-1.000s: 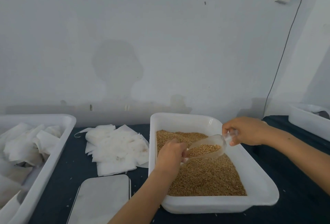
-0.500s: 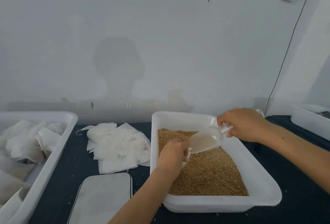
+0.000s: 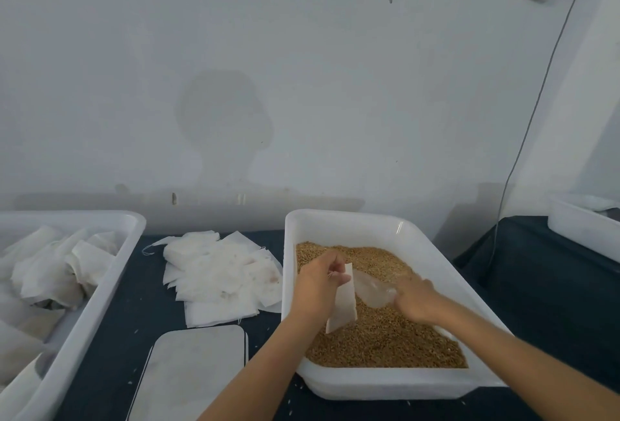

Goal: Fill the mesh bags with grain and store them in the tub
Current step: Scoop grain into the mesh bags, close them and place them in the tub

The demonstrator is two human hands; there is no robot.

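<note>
A person works at a dark-covered table (image 3: 553,286), seen from above through a camera on their head. The left hand (image 3: 317,286) pinches the top edge of a small white mesh bag (image 3: 343,303), letting it hang upright over a white tray (image 3: 432,253) of golden grain (image 3: 385,336), probably so any spill falls back into the tray. The right hand (image 3: 416,300) is curled around the handle of a clear plastic scoop (image 3: 372,288), whose mouth points toward the bag's opening; motion blur hides whether grain is in it. To the left of the tray lies a loose pile of empty mesh bags (image 3: 221,273), within easy reach. Further left stands a white tub (image 3: 131,229) already holding bags, which look filled, so it seems to be the storage place. A pale flat lid (image 3: 191,373) rests on the table in front.
</note>
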